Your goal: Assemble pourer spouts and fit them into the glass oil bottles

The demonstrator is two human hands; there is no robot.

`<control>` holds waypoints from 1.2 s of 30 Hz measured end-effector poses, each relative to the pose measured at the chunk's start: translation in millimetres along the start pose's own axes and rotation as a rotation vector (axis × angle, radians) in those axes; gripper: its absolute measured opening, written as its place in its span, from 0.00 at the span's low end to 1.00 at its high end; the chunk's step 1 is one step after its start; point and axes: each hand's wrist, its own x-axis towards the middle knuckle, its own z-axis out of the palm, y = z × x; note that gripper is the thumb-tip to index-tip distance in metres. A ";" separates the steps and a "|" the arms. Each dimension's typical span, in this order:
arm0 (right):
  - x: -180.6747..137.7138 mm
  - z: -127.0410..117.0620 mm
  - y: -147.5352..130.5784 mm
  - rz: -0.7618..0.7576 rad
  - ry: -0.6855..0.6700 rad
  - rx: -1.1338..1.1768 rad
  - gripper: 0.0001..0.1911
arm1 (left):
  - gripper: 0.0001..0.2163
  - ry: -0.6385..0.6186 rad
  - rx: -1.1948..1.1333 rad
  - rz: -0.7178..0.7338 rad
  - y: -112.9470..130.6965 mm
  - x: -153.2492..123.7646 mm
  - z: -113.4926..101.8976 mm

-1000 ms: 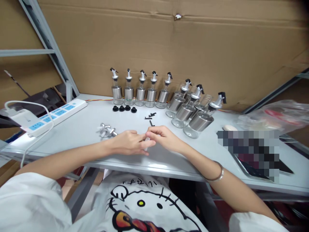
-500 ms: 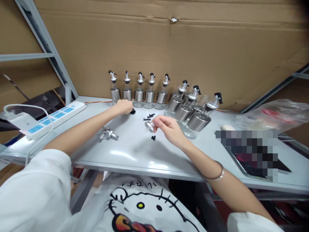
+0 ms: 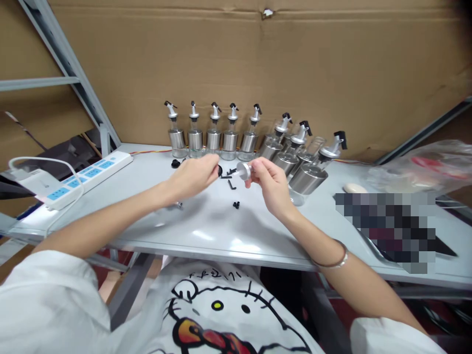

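My right hand (image 3: 268, 183) is closed on a silver pourer top (image 3: 243, 170) and holds it above the grey table (image 3: 221, 231). My left hand (image 3: 194, 175) pinches a small round black cap (image 3: 220, 170) right beside that top, nearly touching it. Below the hands lie a small black piece (image 3: 236, 204) and short black sticks (image 3: 231, 184). One more black cap (image 3: 176, 163) sits by the bottles. A silver pourer part (image 3: 179, 204) shows just under my left forearm, mostly hidden.
Five small steel-banded glass bottles (image 3: 213, 140) with pourers stand in a row at the back. Several larger ones (image 3: 308, 177) cluster to the right. A white power strip (image 3: 88, 174) lies left, a pale oval object (image 3: 353, 188) and a plastic bag (image 3: 424, 169) right. Cardboard walls the back.
My left hand went out to the black caps by the bottles, took one and came back to the centre. My right hand lifted the silver top up and away from the table.
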 end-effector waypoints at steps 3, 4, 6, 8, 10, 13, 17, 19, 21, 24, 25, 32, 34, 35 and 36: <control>-0.4 1.3 -0.5 0.027 0.006 0.034 0.20 | 0.09 0.347 0.004 0.323 14.2 -36.9 0.0; -1.0 2.1 -0.8 0.036 -0.006 0.038 0.19 | 0.08 0.438 -0.025 0.398 15.0 -45.3 2.8; -2.2 3.8 -1.2 0.047 -0.036 0.041 0.18 | 0.07 0.546 -0.114 0.497 12.5 -55.0 10.5; -3.3 5.1 -0.8 0.043 -0.059 0.036 0.17 | 0.06 0.578 -0.202 0.523 8.2 -57.6 18.5; -3.9 5.7 0.4 0.026 -0.060 0.010 0.15 | 0.06 0.577 -0.265 0.510 5.8 -57.0 24.4; -4.1 5.2 2.1 0.012 -0.055 -0.077 0.13 | 0.06 0.603 -0.355 0.441 7.8 -56.4 27.8; -5.7 4.7 0.9 0.062 -0.196 -0.119 0.14 | 0.06 0.662 -0.430 0.412 12.5 -58.7 27.0; -7.9 5.8 -0.7 0.102 -0.288 -0.070 0.15 | 0.06 0.677 -0.430 0.424 12.6 -59.5 27.5; -10.6 7.6 -1.7 0.137 -0.356 -0.003 0.15 | 0.06 0.677 -0.428 0.411 11.8 -59.4 28.9; -13.7 9.7 -1.1 0.168 -0.424 0.058 0.17 | 0.05 0.649 -0.433 0.396 10.8 -58.5 31.4; -14.3 9.9 -0.3 0.171 -0.441 0.068 0.18 | 0.05 0.634 -0.436 0.398 10.8 -58.3 32.1; -14.1 6.8 6.6 0.128 -0.468 0.107 0.20 | 0.06 0.501 -0.465 0.382 11.2 -59.3 35.6; -14.3 6.1 6.9 0.119 -0.476 0.106 0.21 | 0.06 0.497 -0.488 0.390 11.0 -59.8 37.0; -14.4 6.0 6.8 0.114 -0.479 0.102 0.22 | 0.07 0.498 -0.506 0.395 10.8 -59.9 37.6; -14.5 6.0 6.4 0.107 -0.479 0.100 0.22 | 0.07 0.497 -0.526 0.398 10.6 -60.1 38.0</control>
